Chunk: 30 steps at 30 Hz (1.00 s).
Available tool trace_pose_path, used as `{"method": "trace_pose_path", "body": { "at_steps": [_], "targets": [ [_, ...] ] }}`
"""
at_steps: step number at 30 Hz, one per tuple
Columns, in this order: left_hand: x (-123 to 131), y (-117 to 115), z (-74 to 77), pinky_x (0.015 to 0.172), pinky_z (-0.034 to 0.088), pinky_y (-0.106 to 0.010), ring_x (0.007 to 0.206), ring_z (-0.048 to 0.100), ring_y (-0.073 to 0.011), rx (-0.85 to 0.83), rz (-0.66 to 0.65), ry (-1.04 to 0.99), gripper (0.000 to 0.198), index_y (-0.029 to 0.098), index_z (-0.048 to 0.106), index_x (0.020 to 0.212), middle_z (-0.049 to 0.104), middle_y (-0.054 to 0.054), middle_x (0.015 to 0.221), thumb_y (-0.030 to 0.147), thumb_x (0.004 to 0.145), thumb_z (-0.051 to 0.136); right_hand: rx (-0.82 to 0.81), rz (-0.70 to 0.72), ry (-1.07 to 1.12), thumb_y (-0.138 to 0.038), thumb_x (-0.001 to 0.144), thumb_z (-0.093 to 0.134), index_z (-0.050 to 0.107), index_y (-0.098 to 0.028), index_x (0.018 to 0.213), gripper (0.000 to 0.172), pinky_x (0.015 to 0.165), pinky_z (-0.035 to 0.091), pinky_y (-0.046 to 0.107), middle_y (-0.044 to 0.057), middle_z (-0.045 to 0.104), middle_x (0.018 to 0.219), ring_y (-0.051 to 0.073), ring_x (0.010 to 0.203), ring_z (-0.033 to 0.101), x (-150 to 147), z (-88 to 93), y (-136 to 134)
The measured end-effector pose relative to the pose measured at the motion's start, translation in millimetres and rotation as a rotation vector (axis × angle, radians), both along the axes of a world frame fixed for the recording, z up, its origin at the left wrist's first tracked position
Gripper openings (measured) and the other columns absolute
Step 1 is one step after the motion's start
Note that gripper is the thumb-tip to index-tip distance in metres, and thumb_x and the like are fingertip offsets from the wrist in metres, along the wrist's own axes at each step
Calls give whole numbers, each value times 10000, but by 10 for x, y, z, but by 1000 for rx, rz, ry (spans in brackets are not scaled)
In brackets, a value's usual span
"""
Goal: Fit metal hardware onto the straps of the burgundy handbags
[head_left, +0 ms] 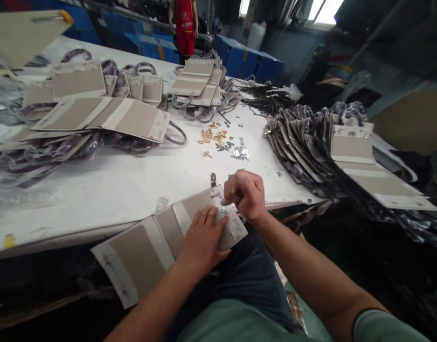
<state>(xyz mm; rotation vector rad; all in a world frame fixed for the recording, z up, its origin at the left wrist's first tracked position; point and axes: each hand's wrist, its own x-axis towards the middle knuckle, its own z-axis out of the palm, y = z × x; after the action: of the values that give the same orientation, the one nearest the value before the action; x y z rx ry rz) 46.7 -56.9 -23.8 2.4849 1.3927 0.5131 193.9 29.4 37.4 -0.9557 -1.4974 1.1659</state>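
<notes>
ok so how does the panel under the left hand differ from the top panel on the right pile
The near panel slants up toward the picture's right; the top panel slopes down that way. The left hand rests on the near panel; no hand touches the top panel. Both are tan with pale crosswise strips.

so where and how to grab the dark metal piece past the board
Probably pinch the metal piece by its long sides, from above left: it is narrow, lengthwise away from you, with the board at its near end and your right hand to its right.
</notes>
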Motion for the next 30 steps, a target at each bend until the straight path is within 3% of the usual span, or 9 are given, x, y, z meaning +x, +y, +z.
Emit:
{"method": "trace_pose_path", "body": {
  "at_steps": [5,9,11,15,17,19,23,27,30],
  "targets": [
    [27,-20,79,1267,268,-605,1513,350,-431,-1,12,55,917,218,556,1487,440,-220,1580,463,670,892,18,-92,36,-617,947,596,473,-218,533,588,486,361,257,-36,457,456,100,436,419,37,128,-45],
    [41,-38,109,1260,294,-606,1504,375,-421,48,34,84,902,234,563,1480,467,-210,1558,423,663,894,-75,-117,26,-627,940,618,508,-202,561,580,466,344,247,-33,487,455,99,421,425,339,249,-389],
    [44,-48,89,1249,320,-612,1496,392,-418,93,42,80,892,236,564,1476,479,-202,1549,404,662,887,-191,-154,14,-652,924,629,524,-198,589,574,446,329,241,-36,489,450,98,404,420,514,115,-666],
    [42,-90,10,1222,377,-620,1488,413,-426,236,29,69,767,183,594,1439,500,-215,1544,351,722,809,-529,-294,11,-772,804,672,488,-213,637,612,409,315,226,-70,431,449,89,378,391,676,-506,-1135],
    [37,-121,-16,1195,430,-602,1471,445,-420,312,7,68,667,155,624,1397,534,-213,1531,315,763,750,-594,-332,56,-804,774,667,504,-213,692,619,397,314,221,-79,441,484,82,376,377,656,-745,-1229],
    [31,-154,-6,1154,493,-571,1432,505,-400,368,-20,60,560,149,651,1353,600,-194,1481,289,812,690,-571,-310,99,-790,797,650,608,-199,842,595,394,316,221,-88,445,489,91,378,374,604,-794,-1234],
    [20,-222,165,1076,569,-511,1306,637,-339,420,7,-21,441,146,654,1332,693,-171,1369,219,909,556,-339,-244,117,-640,844,697,732,-177,1045,507,513,439,255,-38,579,603,128,503,510,466,-392,-1159],
    [-80,-317,504,1005,601,-446,1190,712,-298,350,145,-207,437,145,644,1354,729,-159,1314,261,972,467,-6,-220,68,-451,848,760,804,-197,1096,358,874,517,328,68,747,1032,224,974,673,258,140,-1197],
    [-358,-431,821,1035,575,-455,1176,713,-308,166,401,-395,428,207,691,1301,767,-105,1245,403,986,479,95,-136,108,-400,821,787,780,-220,1207,426,796,521,306,74,728,1112,212,956,665,106,376,-1305]
  ]
}}
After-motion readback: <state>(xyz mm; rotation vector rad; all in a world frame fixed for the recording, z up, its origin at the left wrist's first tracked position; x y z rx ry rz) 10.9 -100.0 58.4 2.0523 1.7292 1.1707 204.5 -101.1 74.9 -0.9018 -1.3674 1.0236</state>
